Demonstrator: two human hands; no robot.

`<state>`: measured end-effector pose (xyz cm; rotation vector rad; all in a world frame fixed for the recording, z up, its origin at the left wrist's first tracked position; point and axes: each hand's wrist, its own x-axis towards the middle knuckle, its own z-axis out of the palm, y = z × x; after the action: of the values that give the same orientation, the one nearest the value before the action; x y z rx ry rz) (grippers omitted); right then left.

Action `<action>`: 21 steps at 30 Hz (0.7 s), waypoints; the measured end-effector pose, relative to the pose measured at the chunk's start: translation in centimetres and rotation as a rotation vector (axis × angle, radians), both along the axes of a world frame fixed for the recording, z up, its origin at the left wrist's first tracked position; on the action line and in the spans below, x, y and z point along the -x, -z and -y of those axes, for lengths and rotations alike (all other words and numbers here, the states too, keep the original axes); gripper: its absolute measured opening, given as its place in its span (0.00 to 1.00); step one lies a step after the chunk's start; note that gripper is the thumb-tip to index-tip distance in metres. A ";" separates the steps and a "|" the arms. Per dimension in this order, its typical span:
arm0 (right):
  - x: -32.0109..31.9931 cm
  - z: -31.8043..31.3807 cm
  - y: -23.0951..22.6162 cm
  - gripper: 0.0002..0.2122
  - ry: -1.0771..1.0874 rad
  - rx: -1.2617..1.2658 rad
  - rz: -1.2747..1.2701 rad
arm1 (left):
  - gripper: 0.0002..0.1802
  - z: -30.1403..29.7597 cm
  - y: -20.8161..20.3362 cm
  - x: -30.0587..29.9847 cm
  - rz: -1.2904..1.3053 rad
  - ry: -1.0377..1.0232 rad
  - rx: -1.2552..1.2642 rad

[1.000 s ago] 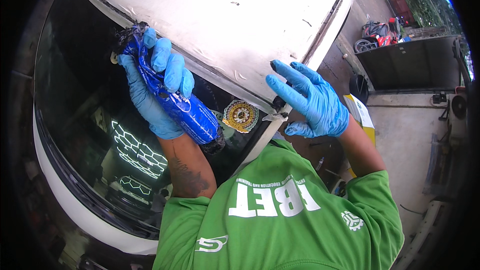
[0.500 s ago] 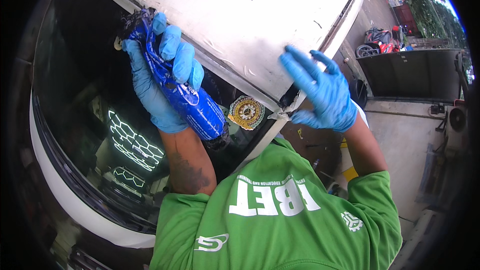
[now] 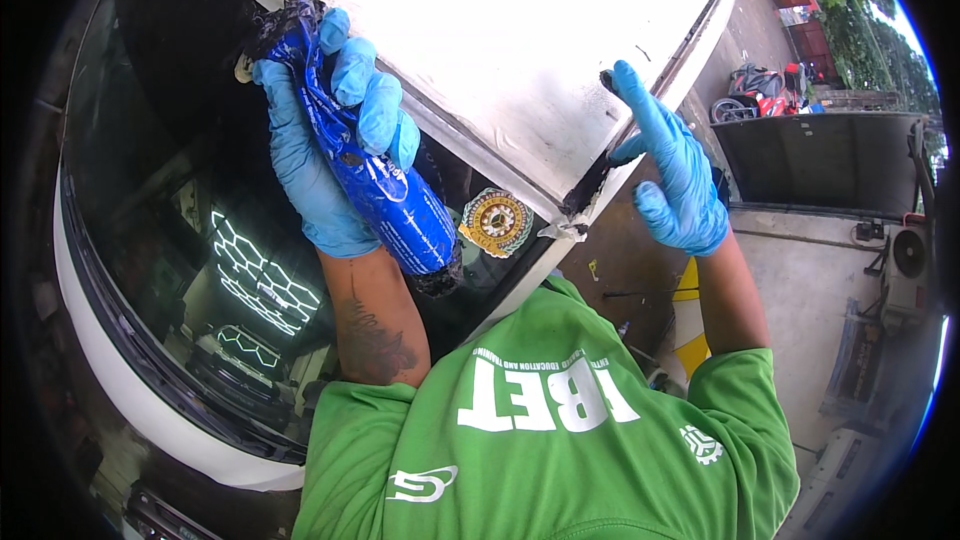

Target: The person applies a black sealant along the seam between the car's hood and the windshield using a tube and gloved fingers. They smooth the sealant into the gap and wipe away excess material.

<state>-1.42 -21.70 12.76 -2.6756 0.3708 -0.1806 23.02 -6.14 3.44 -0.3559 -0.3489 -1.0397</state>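
Note:
My left hand [image 3: 335, 150], in a blue glove, is wrapped around a crumpled blue foil sausage pack [image 3: 395, 210]. Thick black paste, which looks like sealant, smears both ends of the pack. The pack is held slantwise above the dark windshield [image 3: 150, 180] of a white vehicle. My right hand [image 3: 675, 175], gloved too, is open over the side edge of the white roof [image 3: 520, 70], with its index finger stretched out. A dab of black paste sits at that fingertip. Black paste [image 3: 592, 185] lies in the roof's edge channel near the front corner, beside the right hand.
A round gold sticker [image 3: 497, 223] is on the glass near the corner. Beyond the vehicle's right side are a dark panel [image 3: 820, 160], a red motorcycle [image 3: 765, 90] and an outdoor fan unit [image 3: 908, 255]. A yellow object [image 3: 690, 315] stands below my right forearm.
My right hand has moved from over the roof corner further along the side edge, and its index finger now points out. More black paste shows in the channel. The left hand shifted slightly up.

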 end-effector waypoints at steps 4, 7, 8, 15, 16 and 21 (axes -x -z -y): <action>-0.9 -1.2 0.0 0.46 -0.098 0.426 -0.191 | 0.26 0.2 0.0 -0.1 0.005 0.018 -0.004; -1.2 -2.8 0.5 0.47 -0.103 0.502 -0.319 | 0.26 0.1 0.2 -0.2 0.000 0.021 0.000; -1.3 -3.2 0.6 0.47 -0.111 0.508 -0.339 | 0.27 0.1 0.2 -0.2 -0.003 0.014 -0.008; -1.0 -5.4 2.0 0.43 -0.177 0.589 -0.411 | 0.26 0.0 -0.3 0.1 0.038 -0.008 0.002; -0.9 -5.6 2.0 0.43 -0.194 0.592 -0.416 | 0.26 0.0 -0.3 0.1 0.036 -0.005 -0.004; -0.4 -6.5 2.7 0.45 -0.283 0.709 -0.386 | 0.26 0.0 -0.6 0.2 0.049 -0.026 -0.014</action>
<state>-1.02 -15.18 10.09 -3.4272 0.0254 0.3658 22.86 -6.19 4.04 -0.3124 -0.3894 -1.0261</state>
